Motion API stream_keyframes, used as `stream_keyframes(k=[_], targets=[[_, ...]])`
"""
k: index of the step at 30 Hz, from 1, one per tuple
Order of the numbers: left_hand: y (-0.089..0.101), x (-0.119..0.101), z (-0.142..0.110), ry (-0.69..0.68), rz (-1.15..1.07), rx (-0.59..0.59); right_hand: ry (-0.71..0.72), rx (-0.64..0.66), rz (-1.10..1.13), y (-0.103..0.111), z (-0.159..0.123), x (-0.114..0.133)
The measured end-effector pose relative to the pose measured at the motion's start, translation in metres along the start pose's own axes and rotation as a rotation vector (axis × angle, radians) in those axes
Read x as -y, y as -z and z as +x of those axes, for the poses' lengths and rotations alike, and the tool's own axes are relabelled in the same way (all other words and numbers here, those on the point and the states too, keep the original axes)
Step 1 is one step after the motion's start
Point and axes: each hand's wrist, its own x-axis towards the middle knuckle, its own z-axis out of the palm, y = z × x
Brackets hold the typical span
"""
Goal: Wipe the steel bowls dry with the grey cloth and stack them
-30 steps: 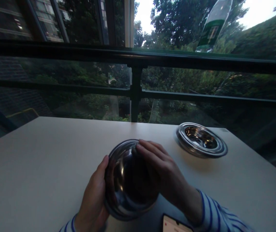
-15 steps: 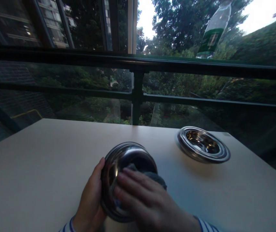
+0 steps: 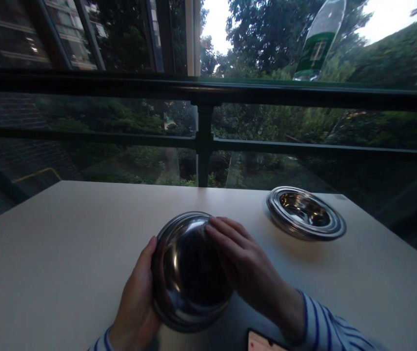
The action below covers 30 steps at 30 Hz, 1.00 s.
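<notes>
A shiny metal bowl is tilted up in front of me, its rounded outside facing my view. My left hand grips its left rim, thumb on the near side and the other fingers hidden behind. On the upper right of the bowl lies my right hand, fingers together and bent over the surface. The dark cloth seen under that hand a moment ago is hidden now by the palm and fingers. Further back on the right, a stack of similar metal bowls rests open side up.
The white table reaches back to a dark green railing with glass and trees behind. A plastic bottle with a green label stands above the rail. Part of a phone shows at the bottom edge.
My right hand has slid from the bowl's middle up and right to its edge, uncovering the shiny base. A phone's corner has come into sight. My left hand keeps its grip.
</notes>
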Motion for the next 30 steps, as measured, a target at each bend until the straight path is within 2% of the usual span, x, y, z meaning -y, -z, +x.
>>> stream_keyframes(k=[2, 5, 6, 8, 11, 12, 14, 17, 18, 20, 23, 24, 28, 30], targets=[[-0.002, -0.001, -0.001, 0.016, -0.012, -0.027, 0.019, 0.031, -0.012, -0.002, -0.001, 0.005], [-0.005, -0.003, -0.003, 0.076, -0.012, -0.058, 0.317, 0.052, 0.007, -0.006, -0.002, 0.018], [-0.005, -0.003, -0.003, 0.081, -0.008, -0.056, 0.376, 0.064, 0.018, -0.006, -0.002, 0.019], [-0.005, 0.000, -0.003, 0.056, -0.012, -0.015, 0.337, 0.085, 0.028, -0.005, -0.001, 0.013], [-0.002, 0.008, -0.002, 0.035, -0.044, 0.100, 0.011, 0.016, 0.018, 0.000, 0.002, -0.003], [-0.002, 0.010, -0.002, 0.046, -0.046, 0.126, -0.059, -0.005, 0.011, 0.002, 0.003, -0.005], [-0.001, 0.010, -0.003, 0.044, -0.036, 0.123, 0.001, -0.010, -0.018, 0.003, 0.005, 0.001], [0.000, 0.005, -0.007, -0.027, 0.007, 0.033, 0.375, 0.042, -0.052, 0.003, 0.010, 0.022], [0.000, 0.003, -0.008, -0.054, 0.022, 0.016, 0.430, 0.052, -0.054, 0.003, 0.012, 0.027], [0.001, 0.001, -0.009, -0.084, 0.049, 0.047, 0.380, 0.036, -0.044, 0.004, 0.017, 0.030], [0.003, 0.002, -0.009, -0.126, 0.107, 0.150, 0.091, -0.044, -0.009, 0.007, 0.022, 0.024], [0.003, 0.001, -0.010, -0.144, 0.128, 0.153, 0.044, -0.051, -0.005, 0.009, 0.023, 0.023], [0.001, -0.006, -0.018, -0.227, 0.232, 0.104, 0.343, 0.069, -0.041, 0.013, 0.026, 0.026], [-0.001, -0.008, -0.022, -0.261, 0.316, 0.137, 0.255, 0.072, -0.020, 0.014, 0.030, 0.027]])
